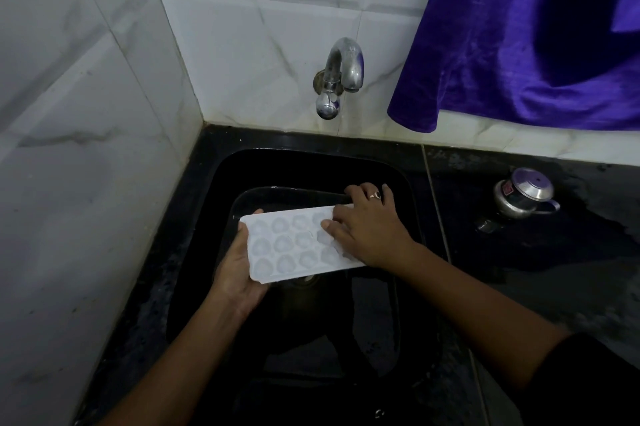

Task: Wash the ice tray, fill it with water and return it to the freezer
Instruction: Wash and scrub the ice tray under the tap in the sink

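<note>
A white ice tray (287, 245) with rounded cavities is held flat over the black sink (207, 217). My left hand (239, 269) grips its near-left end, thumb on the rim and fingers under it. My right hand (367, 228), with a ring on one finger, lies over the tray's right end; its fingers curl round the far right edge and the thumb presses into a cavity. The metal tap (341, 73) sticks out of the tiled wall above the sink, and no water runs from it.
A dark rectangular basin (277, 193) sits inside the sink under the tray. A small steel lidded pot (524, 193) stands on the wet black counter to the right. A purple cloth (519, 37) hangs at the upper right. White tiled walls close the left and back.
</note>
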A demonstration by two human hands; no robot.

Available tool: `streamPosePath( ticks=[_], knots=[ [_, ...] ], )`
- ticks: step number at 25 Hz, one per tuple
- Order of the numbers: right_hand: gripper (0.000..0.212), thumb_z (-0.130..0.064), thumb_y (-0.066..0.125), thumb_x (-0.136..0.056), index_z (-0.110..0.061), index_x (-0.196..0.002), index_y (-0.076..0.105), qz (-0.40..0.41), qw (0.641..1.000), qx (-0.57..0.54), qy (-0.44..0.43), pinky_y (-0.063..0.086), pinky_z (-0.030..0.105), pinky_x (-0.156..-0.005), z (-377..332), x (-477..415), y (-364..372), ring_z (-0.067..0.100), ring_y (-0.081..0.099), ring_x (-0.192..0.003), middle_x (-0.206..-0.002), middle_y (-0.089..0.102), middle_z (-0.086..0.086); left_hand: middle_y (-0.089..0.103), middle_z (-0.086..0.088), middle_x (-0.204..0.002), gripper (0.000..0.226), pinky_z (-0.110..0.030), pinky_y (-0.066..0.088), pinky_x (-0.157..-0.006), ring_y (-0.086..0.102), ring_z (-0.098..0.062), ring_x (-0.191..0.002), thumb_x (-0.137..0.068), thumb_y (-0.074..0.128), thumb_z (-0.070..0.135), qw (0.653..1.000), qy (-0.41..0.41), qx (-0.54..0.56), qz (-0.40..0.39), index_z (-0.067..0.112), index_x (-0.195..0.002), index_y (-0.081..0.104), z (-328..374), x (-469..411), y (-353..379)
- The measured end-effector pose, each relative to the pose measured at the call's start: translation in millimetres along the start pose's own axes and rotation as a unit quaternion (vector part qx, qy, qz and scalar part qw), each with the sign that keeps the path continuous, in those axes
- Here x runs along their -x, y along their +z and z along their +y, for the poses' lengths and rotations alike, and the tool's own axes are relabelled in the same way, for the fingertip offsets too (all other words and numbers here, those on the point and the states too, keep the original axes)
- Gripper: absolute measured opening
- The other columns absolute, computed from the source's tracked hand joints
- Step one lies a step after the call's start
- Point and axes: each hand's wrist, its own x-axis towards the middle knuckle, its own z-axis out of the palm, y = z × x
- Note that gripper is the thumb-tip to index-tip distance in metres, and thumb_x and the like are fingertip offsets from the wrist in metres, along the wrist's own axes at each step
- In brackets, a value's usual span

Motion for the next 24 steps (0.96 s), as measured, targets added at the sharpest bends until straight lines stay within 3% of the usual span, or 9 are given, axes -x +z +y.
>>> streamPosePath(
  ticks=[2, 5, 7, 9, 12, 17, 19, 21, 24],
  knots=[
    [0.072, -0.075, 0.017, -0.096, -0.037, -0.135, 0.064, -0.007, 1.0, -0.029, 0.003, 0.001, 0.063, -0.125, 0, 3, 2, 0.034, 0.01, -0.157, -0.167, 0.026, 0.007, 0.066, -0.02, -0.139, 0.048, -0.052, 0.063, -0.079, 0.069, -0.04, -0.119, -0.11, 0.036, 0.049, 0.999, 0.018, 0.023, 0.013, 0.025, -0.142, 0.063, 0, -5, -5],
    [0.047, -0.066, 0.034, -0.104, -0.044, -0.132, 0.065, -0.027, 0.982, -0.184, 0.028, 0.005, 0.056, -0.126, 8, 6, -7, 0.03, 0.009, -0.157, -0.167, 0.027, 0.002, 0.077, -0.013, -0.119, 0.052, -0.047, 0.066, -0.074, 0.077, -0.031, -0.102, -0.11, 0.036, 0.046, 1.0, 0.008, 0.023, 0.008, 0.026, -0.109, 0.083, 8, -2, -4],
    [0.053, -0.067, 0.029, -0.103, -0.039, -0.123, 0.069, 0.005, 0.993, -0.113, 0.025, 0.01, 0.057, -0.124, 4, 1, -5, 0.03, 0.022, -0.151, -0.16, 0.037, 0.005, 0.079, -0.012, -0.112, 0.057, -0.046, 0.066, -0.073, 0.079, -0.03, -0.096, -0.111, 0.034, 0.044, 1.0, 0.003, 0.013, 0.002, 0.026, -0.097, 0.086, 7, 0, 0],
    [0.066, -0.071, 0.02, -0.099, -0.034, -0.126, 0.068, 0.022, 0.999, -0.026, 0.006, 0.01, 0.062, -0.124, -5, 0, -3, 0.034, 0.021, -0.152, -0.162, 0.035, 0.009, 0.074, -0.017, -0.125, 0.048, -0.05, 0.065, -0.075, 0.076, -0.034, -0.105, -0.112, 0.033, 0.043, 0.999, 0.023, 0.02, 0.017, 0.025, -0.118, 0.078, 3, -1, -1],
    [0.053, -0.067, 0.03, -0.104, -0.042, -0.142, 0.058, -0.015, 0.993, -0.119, 0.003, 0.003, 0.062, -0.126, -1, 4, -6, 0.034, 0.003, -0.159, -0.172, 0.018, 0.006, 0.074, -0.015, -0.127, 0.046, -0.047, 0.065, -0.071, 0.077, -0.032, -0.104, -0.112, 0.035, 0.042, 0.999, 0.034, 0.027, 0.026, 0.026, -0.118, 0.077, 6, -2, -7],
    [0.051, -0.066, 0.034, -0.104, -0.039, -0.131, 0.067, -0.003, 0.991, -0.131, 0.037, 0.003, 0.061, -0.125, -5, 0, -6, 0.034, 0.012, -0.157, -0.168, 0.026, 0.005, 0.073, -0.016, -0.129, 0.044, -0.048, 0.065, -0.07, 0.076, -0.033, -0.105, -0.111, 0.036, 0.043, 0.999, 0.033, 0.014, 0.021, 0.027, -0.126, 0.074, 9, 1, 0],
    [0.051, -0.065, 0.032, -0.104, -0.038, -0.126, 0.069, -0.02, 0.988, -0.144, 0.054, 0.006, 0.058, -0.125, -3, -2, -13, 0.031, 0.022, -0.152, -0.161, 0.034, 0.004, 0.078, -0.013, -0.116, 0.051, -0.043, 0.065, -0.065, 0.079, -0.028, -0.094, -0.111, 0.035, 0.042, 0.999, 0.024, -0.001, 0.021, 0.027, -0.106, 0.083, 10, 6, 6],
    [0.062, -0.068, 0.023, -0.102, -0.035, -0.122, 0.07, 0.008, 0.998, -0.047, 0.029, 0.006, 0.061, -0.124, -2, -2, -10, 0.032, 0.03, -0.146, -0.154, 0.041, 0.005, 0.081, -0.009, -0.099, 0.066, -0.039, 0.066, -0.064, 0.08, -0.024, -0.084, -0.111, 0.03, 0.042, 1.0, 0.011, -0.012, -0.004, 0.026, -0.081, 0.087, 8, 12, 15],
    [0.07, -0.074, 0.019, -0.098, -0.035, -0.128, 0.068, 0.042, 0.999, 0.015, -0.009, 0.002, 0.066, -0.124, -6, 2, 0, 0.035, 0.023, -0.152, -0.162, 0.034, 0.008, 0.081, -0.011, -0.099, 0.069, -0.041, 0.067, -0.07, 0.08, -0.026, -0.086, -0.111, 0.029, 0.043, 1.0, 0.018, 0.005, -0.016, 0.023, -0.079, 0.087, 5, 13, 18]
  ],
)
